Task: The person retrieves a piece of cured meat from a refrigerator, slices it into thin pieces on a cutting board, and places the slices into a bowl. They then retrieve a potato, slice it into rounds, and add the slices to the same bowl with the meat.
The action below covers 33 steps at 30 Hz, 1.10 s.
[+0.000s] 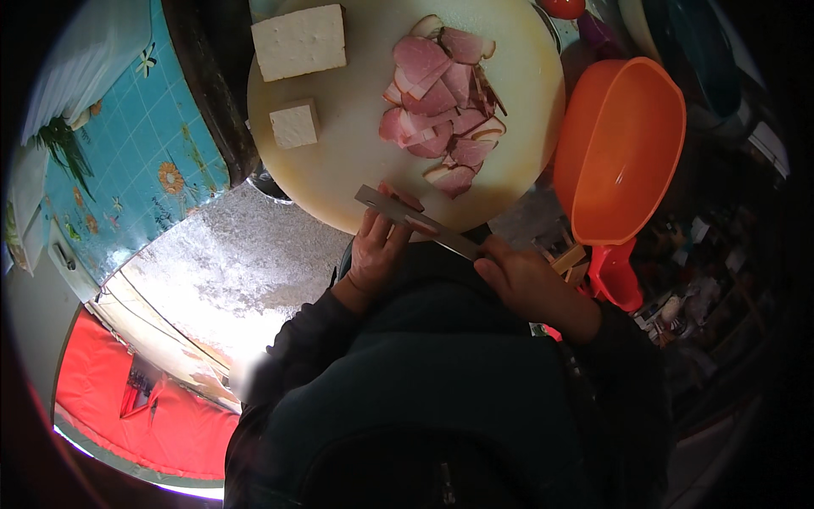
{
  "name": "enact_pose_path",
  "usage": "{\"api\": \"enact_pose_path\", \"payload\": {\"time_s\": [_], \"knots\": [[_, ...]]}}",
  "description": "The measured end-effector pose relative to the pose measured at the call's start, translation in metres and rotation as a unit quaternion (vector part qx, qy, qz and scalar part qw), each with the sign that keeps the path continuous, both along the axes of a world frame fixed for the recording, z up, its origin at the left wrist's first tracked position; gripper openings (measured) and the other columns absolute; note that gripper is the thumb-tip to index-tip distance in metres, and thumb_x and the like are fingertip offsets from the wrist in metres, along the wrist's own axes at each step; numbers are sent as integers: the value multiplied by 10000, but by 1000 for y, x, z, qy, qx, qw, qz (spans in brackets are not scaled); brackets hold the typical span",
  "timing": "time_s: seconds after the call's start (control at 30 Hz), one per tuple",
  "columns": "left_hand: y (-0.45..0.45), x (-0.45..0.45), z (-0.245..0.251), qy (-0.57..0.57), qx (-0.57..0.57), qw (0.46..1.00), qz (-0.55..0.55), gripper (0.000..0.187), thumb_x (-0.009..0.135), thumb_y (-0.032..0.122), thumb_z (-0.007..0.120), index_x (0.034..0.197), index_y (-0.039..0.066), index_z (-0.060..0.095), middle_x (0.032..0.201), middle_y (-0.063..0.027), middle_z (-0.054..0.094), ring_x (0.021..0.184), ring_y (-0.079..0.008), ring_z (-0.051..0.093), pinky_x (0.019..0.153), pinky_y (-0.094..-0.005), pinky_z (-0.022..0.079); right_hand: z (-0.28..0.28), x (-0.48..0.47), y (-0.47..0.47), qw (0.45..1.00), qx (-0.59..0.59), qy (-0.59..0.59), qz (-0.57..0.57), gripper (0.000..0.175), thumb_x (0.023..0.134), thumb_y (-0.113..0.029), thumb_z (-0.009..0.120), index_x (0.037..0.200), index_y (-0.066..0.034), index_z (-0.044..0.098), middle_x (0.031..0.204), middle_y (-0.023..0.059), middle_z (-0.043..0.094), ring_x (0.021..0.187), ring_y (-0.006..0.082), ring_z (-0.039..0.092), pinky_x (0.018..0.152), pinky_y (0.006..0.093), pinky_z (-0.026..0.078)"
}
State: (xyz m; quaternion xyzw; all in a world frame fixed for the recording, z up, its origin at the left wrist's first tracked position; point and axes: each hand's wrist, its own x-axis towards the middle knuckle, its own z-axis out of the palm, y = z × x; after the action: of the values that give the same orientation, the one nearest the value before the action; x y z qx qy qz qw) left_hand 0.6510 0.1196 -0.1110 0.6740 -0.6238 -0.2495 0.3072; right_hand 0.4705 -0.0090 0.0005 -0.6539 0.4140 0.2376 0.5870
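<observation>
My right hand [509, 273] is closed round the handle end of a kitchen knife [455, 240], whose blade points up and left across the near edge of a round cutting board [343, 165]. Just beyond and under the blade, my left hand [380, 245] has its fingers on a piece of meat [404, 196], partly hidden by the knife. A pinkish slice clings to the blade. Farther up the board lies a loose pile of cured meat slices [432, 95] with dark rims. At the board's left stand a large block of tofu [300, 43] and a smaller one [294, 125].
An orange plastic basin [626, 153] stands right of the board, with a red plastic scoop [615, 280] below it. A tomato [563, 7] is at the top. To the left is a table with a blue patterned cover [137, 146]. Cluttered items fill the lower right.
</observation>
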Motion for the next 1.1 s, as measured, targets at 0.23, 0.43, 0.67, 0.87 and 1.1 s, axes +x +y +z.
{"api": "enact_pose_path", "payload": {"time_s": [0.23, 0.43, 0.67, 0.87, 1.1], "knots": [[1, 2, -6, 28, 5, 999, -16, 283, 720, 12, 589, 1000, 40, 618, 1077, -179, 540, 975, -362, 554, 820, -414, 493, -33, 33, 2, 999, -7, -26, -16, 299, 940, -279, 468, 1086, -20, 500, 840, 248, 606, 810, 446, 583, 701, 475, 454], [2, 1, -9, 6, -36, 999, -4, 273, 725, 29, 616, 997, 36, 607, 1034, -139, 541, 972, -332, 554, 798, -395, 502, -99, 47, 25, 967, -137, -193, -96, 348, 907, -273, 525, 1173, -50, 504, 969, 218, 615, 838, 427, 594, 723, 478, 481], [-1, 5, 0, 52, -17, 998, -7, 315, 708, -15, 666, 1010, 34, 590, 996, -146, 532, 932, -340, 547, 780, -406, 484, -75, 24, 9, 991, -72, -81, -78, 367, 939, -323, 460, 1192, -58, 479, 905, 257, 609, 840, 453, 578, 722, 472, 460], [3, 6, 1, 45, 14, 999, -26, 274, 761, 3, 625, 1030, 46, 596, 1058, -175, 540, 973, -365, 547, 808, -415, 483, -12, 4, 7, 998, -18, -47, -43, 383, 956, -373, 402, 1049, -9, 477, 810, 287, 596, 812, 470, 570, 701, 500, 436], [6, 4, -5, 9, -17, 999, -33, 295, 775, -10, 598, 1064, 47, 600, 1199, -220, 515, 1032, -407, 535, 864, -445, 470, 14, 4, 3, 997, 15, 72, 7, 426, 958, -385, 388, 1041, 19, 491, 823, 299, 597, 818, 472, 574, 711, 508, 443]]}}
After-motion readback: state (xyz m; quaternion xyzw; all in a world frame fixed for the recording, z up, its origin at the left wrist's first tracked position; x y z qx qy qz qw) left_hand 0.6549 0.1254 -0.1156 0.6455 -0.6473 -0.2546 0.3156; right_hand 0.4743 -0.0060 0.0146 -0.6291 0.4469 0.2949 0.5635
